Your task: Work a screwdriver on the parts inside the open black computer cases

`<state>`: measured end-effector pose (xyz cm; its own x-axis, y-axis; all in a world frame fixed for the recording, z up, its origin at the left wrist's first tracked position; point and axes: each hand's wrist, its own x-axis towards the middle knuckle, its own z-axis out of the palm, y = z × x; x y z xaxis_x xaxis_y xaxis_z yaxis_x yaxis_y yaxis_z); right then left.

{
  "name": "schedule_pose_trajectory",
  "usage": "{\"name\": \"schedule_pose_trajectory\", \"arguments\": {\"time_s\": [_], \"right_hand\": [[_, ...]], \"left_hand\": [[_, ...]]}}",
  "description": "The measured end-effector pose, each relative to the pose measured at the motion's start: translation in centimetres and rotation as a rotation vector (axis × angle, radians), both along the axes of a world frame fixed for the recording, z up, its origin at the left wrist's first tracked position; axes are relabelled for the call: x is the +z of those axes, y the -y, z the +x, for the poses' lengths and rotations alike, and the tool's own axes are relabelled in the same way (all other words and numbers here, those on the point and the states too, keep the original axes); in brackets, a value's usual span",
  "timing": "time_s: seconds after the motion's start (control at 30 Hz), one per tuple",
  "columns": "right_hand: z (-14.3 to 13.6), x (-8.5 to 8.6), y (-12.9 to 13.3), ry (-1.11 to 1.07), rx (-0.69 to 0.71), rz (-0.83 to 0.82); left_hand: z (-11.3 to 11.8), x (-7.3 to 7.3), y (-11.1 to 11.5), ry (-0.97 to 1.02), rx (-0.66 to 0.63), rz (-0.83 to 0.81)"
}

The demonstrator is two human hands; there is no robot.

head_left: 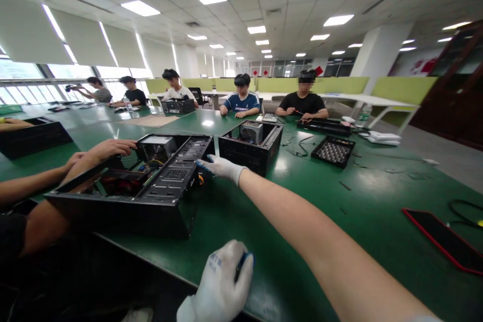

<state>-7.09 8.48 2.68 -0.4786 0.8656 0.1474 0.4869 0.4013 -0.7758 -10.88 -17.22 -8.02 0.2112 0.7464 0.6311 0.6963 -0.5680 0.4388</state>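
Observation:
A black computer case (175,173) lies on its side with its top side uncovered, showing a silver power supply (160,147), boards and cables. My right hand (222,168), in a white glove with blue fingertips, reaches to the near right corner of this case, fingers stretched out against or just beside its front. A small orange part (201,179) shows below those fingers. Low in the view, my left hand (222,276), gloved likewise, is curled closed at the table edge. Something dark shows between its thumb and fingers, too hidden to name.
Another person's hand (116,148) rests on the case's far left side. A second opened case (251,143) stands beyond my right hand. Farther right are a black tray of small parts (332,151), cables and a red-edged black mat (445,241). Several people sit around the green table (294,201).

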Motion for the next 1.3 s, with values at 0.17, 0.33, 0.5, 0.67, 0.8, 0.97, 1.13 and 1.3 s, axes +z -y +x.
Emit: {"name": "schedule_pose_trajectory", "arguments": {"time_s": [0.17,0.33,0.5,0.67,0.8,0.97,1.13,1.3], "right_hand": [[5.8,0.8,-5.2,0.419,-0.177,0.243],[11.5,0.1,-8.2,0.729,-0.332,0.31],[12.7,-0.3,-9.3,0.861,-0.325,0.322],[12.9,-0.3,-9.7,0.895,-0.267,0.349],[13.0,0.0,-9.8,0.911,-0.223,0.341],[13.7,1.0,-8.4,0.917,-0.167,0.346],[15.6,2.1,-3.9,0.922,-0.128,0.382],[18.6,2.4,4.2,0.912,-0.053,0.441]], "left_hand": [[-1.3,-4.8,-2.5,0.065,0.08,-0.08],[-1.4,-5.5,-2.4,0.017,0.094,-0.139],[-0.8,-5.7,-2.3,-0.01,0.106,-0.123],[-0.7,-5.5,-2.3,-0.019,0.135,-0.127],[-0.7,-5.3,-2.2,-0.027,0.129,-0.162],[-0.7,-5.4,-2.3,-0.014,0.134,-0.15],[-0.8,-5.6,-2.3,-0.016,0.136,-0.148],[-0.8,-5.7,-2.2,-0.009,0.135,-0.147]]}}
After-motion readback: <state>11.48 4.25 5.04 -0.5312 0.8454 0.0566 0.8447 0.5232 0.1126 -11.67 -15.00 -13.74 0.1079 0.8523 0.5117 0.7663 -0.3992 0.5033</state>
